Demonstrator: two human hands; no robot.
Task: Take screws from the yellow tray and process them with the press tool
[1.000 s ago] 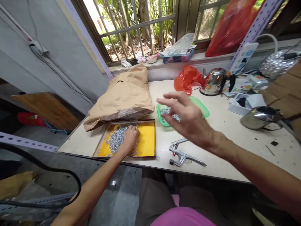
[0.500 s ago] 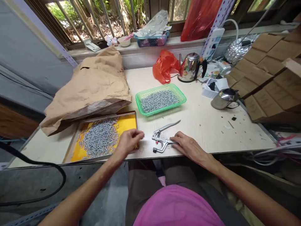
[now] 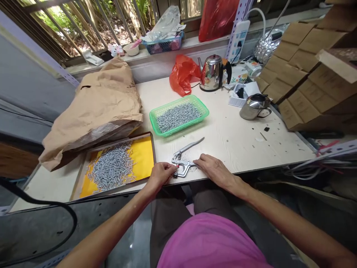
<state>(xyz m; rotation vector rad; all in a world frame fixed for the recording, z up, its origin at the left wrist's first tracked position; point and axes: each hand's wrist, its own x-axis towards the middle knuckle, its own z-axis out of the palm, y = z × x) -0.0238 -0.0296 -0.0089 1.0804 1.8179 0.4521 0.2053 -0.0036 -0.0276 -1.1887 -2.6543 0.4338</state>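
Hand pliers [image 3: 184, 163] with a spring and a small red part at the jaws lie near the table's front edge, their handles spread apart. My right hand [image 3: 216, 169] is closed around the end of the lower handle. At the jaws, my left hand [image 3: 161, 174] has thumb and fingers pinched together next to the red part; anything between the fingertips is too small to make out. Left of this hand, a shallow tray [image 3: 153, 150] lined in yellow holds a heap of small silvery metal pieces [image 3: 113, 165]. Similar pieces fill a green plastic basket [image 3: 205, 113] behind the pliers.
A large brown paper sack [image 3: 97, 100] leans over the tray's back edge. Farther back are a red plastic bag [image 3: 182, 74], a steel kettle [image 3: 212, 72] and a small steel pot [image 3: 252, 108]. Stacked cardboard boxes [image 3: 306, 74] stand at the right.
My left hand has moved right, from beside the tray to the pliers' jaws. My right hand stays on the handle. The whole view has shifted slightly.
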